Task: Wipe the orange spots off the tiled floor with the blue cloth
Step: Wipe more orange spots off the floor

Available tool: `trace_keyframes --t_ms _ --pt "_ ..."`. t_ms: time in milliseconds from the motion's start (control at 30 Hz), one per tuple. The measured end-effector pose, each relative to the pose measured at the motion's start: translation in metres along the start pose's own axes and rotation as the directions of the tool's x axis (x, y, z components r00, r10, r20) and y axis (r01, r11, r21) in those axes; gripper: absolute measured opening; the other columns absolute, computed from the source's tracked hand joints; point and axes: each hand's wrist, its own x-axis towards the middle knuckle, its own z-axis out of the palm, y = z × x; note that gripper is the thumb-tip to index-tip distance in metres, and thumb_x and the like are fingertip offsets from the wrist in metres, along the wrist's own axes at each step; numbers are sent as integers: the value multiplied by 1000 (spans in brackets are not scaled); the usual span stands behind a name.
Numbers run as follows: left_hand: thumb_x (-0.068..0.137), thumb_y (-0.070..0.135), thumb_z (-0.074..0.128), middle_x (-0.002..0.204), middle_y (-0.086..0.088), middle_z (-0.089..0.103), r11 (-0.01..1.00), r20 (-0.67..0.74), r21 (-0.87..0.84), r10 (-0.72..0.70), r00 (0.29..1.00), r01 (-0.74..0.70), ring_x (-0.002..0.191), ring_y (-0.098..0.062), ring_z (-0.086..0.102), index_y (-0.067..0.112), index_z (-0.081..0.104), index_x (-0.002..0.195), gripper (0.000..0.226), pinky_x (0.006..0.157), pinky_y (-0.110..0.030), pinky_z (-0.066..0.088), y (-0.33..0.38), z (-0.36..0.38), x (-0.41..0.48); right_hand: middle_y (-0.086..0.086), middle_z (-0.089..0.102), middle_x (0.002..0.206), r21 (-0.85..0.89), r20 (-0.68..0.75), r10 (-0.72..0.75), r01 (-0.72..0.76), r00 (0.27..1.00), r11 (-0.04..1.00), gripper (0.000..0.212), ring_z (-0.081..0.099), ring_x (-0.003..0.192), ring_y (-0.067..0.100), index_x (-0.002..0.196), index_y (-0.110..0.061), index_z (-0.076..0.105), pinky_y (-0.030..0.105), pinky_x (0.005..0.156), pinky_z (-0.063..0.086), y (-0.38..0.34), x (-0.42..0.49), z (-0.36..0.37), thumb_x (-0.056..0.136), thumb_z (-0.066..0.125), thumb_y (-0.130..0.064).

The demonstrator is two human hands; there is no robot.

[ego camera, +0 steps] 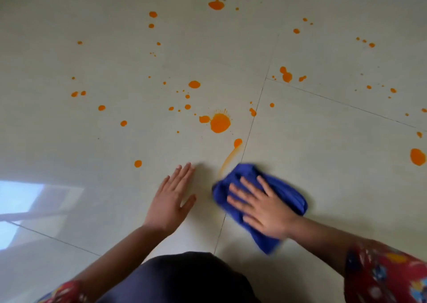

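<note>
My right hand (261, 206) presses flat on the crumpled blue cloth (286, 194), which lies on the pale tiled floor (323, 140) across a grout line. A thin orange smear (227, 160) curves from the cloth's far edge up to an orange drop (237, 142). The largest orange splat (220, 122) lies just beyond that. Many smaller orange spots scatter across the tiles further out and to both sides, such as one spot (138, 163) left of my left hand. My left hand (172, 198) rests flat on the floor, fingers apart, holding nothing.
A big orange spot (417, 156) sits near the right edge. Dark-clothed knees (184, 277) fill the bottom centre. A bright window reflection (20, 198) glares on the floor at the left. Grout lines cross the floor diagonally.
</note>
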Motion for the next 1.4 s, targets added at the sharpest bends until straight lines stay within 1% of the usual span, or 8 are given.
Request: trace_keyframes --t_ms 100,267,367,467,667,867,1100,1400 --pt "91 54 27 160 14 12 1000 -80 3 -27 996 27 149 -9 6 30 19 153 67 120 -33 10 -34 -17 -3 -11 12 162 -132 -32 -257 251 966 959 61 10 150 23 153 -38 16 57 115 9 13 -6 10 97 35 -52" --pt "91 47 34 160 4 18 981 -255 7 -186 949 194 148 -16 13 20 30 150 65 118 -39 13 -95 -33 -18 -12 19 161 74 -178 223 -213 958 974 64 11 149 35 152 -38 23 71 108 16 -24 60 -16 93 38 -57" --pt "91 44 35 161 3 18 953 -322 -9 -289 902 302 149 -17 12 21 26 152 66 118 -38 11 -119 -39 -27 -12 17 161 18 -212 -138 145 967 989 61 9 149 36 152 -39 21 71 110 10 -79 77 -6 95 37 -55" --pt "91 43 34 161 4 16 931 -340 -16 -347 874 364 149 -16 10 23 23 152 66 119 -39 10 -136 -45 -39 -14 20 159 -83 -86 -555 550 827 831 53 8 150 25 150 -37 27 58 117 0 -58 79 -8 99 37 -46" --pt "94 48 26 161 10 13 920 -343 19 -363 866 393 149 -12 7 26 22 153 62 120 -39 13 -143 -30 -62 -4 18 161 42 -267 16 -5 964 999 59 14 149 20 154 -26 23 50 115 22 -30 121 -24 98 32 -45" --pt "97 43 27 159 9 20 906 -420 -33 -396 816 423 148 -12 12 24 28 151 57 119 -37 13 -146 -25 -63 -11 22 160 -37 -189 -601 606 776 794 53 8 150 21 151 -34 28 51 119 8 -113 156 -26 100 37 -44" --pt "97 33 30 159 10 17 867 -500 -165 -484 718 470 148 -7 7 25 26 152 55 120 -31 5 -142 -39 -44 -15 23 159 23 -316 -62 73 947 997 53 13 149 28 150 -37 29 63 113 15 -69 220 -58 98 32 -46" --pt "98 30 29 159 8 21 852 -511 -98 -487 708 515 148 -10 10 22 30 150 53 121 -32 5 -161 -44 -30 -13 19 160 -35 -290 -285 288 914 957 59 19 148 22 152 -35 24 56 117 7 -116 217 -50 96 35 -49"
